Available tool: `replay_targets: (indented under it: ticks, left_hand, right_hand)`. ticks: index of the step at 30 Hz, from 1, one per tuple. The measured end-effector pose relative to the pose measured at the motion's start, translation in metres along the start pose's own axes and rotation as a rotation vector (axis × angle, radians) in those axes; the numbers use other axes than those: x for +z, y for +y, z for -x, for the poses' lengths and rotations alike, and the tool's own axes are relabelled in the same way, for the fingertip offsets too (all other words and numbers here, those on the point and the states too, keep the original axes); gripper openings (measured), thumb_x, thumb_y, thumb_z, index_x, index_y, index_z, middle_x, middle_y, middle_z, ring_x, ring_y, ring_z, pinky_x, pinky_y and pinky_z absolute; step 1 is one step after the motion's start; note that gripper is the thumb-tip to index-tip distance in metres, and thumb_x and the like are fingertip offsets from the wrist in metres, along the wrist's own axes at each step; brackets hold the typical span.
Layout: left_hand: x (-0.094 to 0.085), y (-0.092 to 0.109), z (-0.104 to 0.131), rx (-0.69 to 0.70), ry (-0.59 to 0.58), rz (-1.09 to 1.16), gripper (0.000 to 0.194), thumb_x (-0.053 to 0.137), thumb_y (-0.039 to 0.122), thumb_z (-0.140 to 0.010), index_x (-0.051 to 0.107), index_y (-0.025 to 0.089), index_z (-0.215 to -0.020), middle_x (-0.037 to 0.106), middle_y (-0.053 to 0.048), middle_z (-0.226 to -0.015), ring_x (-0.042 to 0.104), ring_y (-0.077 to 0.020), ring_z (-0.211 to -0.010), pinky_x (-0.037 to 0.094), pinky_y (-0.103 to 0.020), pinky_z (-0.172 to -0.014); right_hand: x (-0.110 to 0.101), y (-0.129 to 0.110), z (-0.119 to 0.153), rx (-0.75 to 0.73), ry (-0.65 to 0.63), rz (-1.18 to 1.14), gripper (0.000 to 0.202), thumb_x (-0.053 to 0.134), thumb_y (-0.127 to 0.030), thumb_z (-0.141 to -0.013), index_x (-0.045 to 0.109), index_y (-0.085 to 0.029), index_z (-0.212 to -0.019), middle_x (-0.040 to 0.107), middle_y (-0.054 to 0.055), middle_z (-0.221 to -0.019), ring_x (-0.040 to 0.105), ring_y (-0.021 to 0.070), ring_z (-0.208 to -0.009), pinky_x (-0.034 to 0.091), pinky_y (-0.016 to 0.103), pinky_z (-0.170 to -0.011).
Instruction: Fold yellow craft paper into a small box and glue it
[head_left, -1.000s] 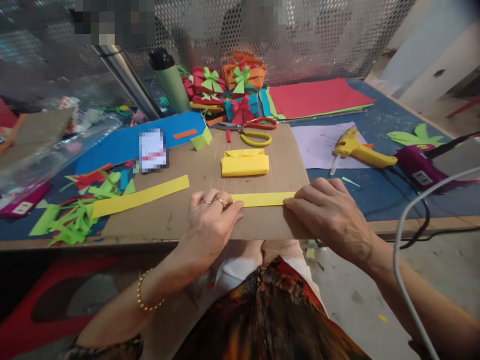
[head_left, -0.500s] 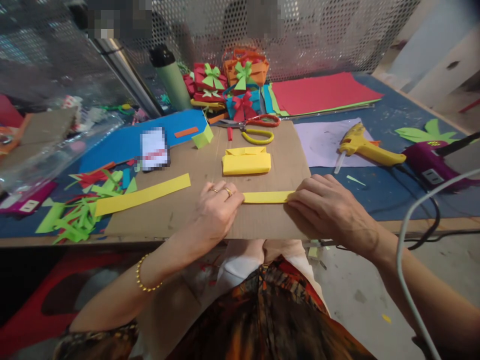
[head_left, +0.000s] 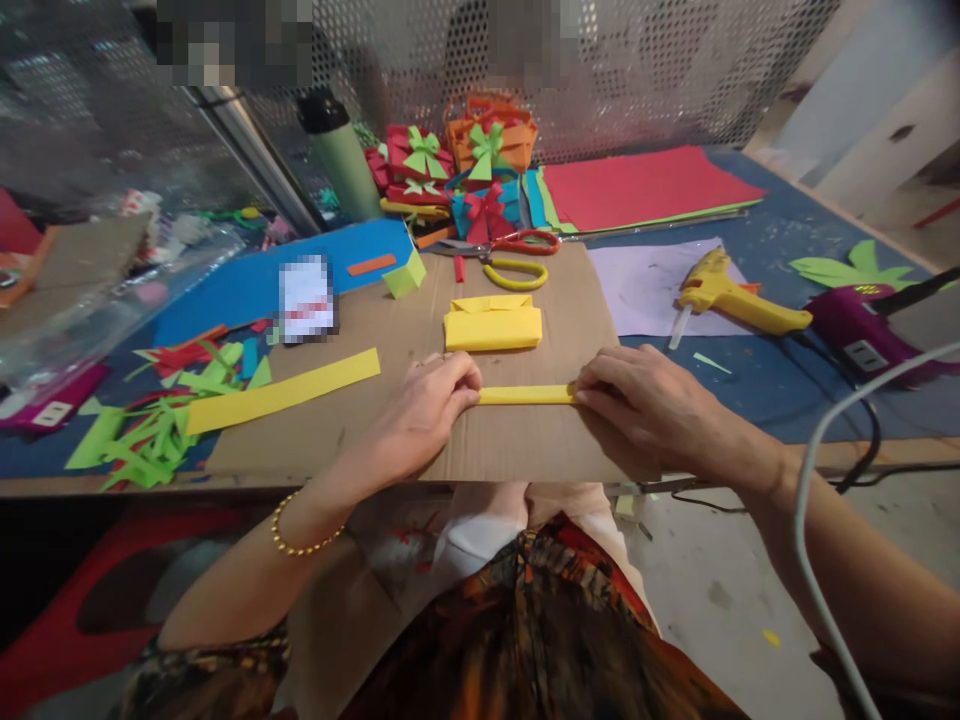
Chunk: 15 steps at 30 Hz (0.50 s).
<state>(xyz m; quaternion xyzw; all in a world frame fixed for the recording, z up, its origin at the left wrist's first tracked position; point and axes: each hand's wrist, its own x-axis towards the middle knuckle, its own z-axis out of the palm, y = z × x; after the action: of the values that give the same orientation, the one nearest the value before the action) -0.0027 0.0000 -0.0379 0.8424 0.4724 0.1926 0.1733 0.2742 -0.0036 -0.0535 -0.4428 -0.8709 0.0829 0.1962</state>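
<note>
A narrow yellow paper strip (head_left: 526, 396) runs level between my hands, low over the cardboard sheet (head_left: 555, 440). My left hand (head_left: 431, 405) pinches its left end between thumb and fingers. At the other end, my right hand (head_left: 630, 400) is closed on the strip in the same way. Just beyond the strip lies a folded yellow paper piece (head_left: 493, 325) with a flap along its top. To the left of my left hand, a wider, flat yellow paper strip (head_left: 300, 388) slants across the cardboard's edge.
Scissors (head_left: 517, 272) with red and yellow handles lie behind the folded piece. A yellow glue gun (head_left: 739, 295) rests at right, near a white cable (head_left: 806, 490). Green paper scraps (head_left: 161, 425) heap at left. Small paper bags (head_left: 491, 140) with bows and red sheets (head_left: 645, 185) stand behind.
The strip between my hands looks narrower, its visible face turned or folded down. My left hand has shifted slightly left and its fingers are more curled. My right hand is almost unmoved.
</note>
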Motion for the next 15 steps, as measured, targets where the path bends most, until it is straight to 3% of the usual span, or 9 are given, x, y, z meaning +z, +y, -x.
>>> replay_targets:
  ticks: [7,15]
  left_hand:
    - [0.0022,0.0039,0.0037,0.014,-0.001,-0.024,0.017,0.050,0.010,-0.097,0.053,0.020,-0.083,0.060,0.000,-0.085,0.055,-0.0187,-0.084,0.044,-0.034,-0.079]
    - [0.0059,0.0007,0.0065,0.020,0.032,-0.030,0.015,0.052,0.009,-0.096,0.057,0.019,-0.085,0.058,-0.001,-0.089,0.056,-0.0187,-0.088,0.044,-0.033,-0.080]
  right_hand:
    - [-0.0044,-0.0037,-0.0054,0.157,-0.063,-0.042,0.015,0.055,-0.024,-0.093,0.068,-0.020,-0.086,0.073,0.004,-0.083,0.064,0.0178,-0.071,0.041,0.028,-0.064]
    - [-0.0085,-0.0062,-0.0084,0.226,-0.105,-0.053,0.012,0.058,-0.026,-0.091,0.068,-0.021,-0.087,0.072,0.002,-0.082,0.060,0.0153,-0.067,0.038,0.026,-0.060]
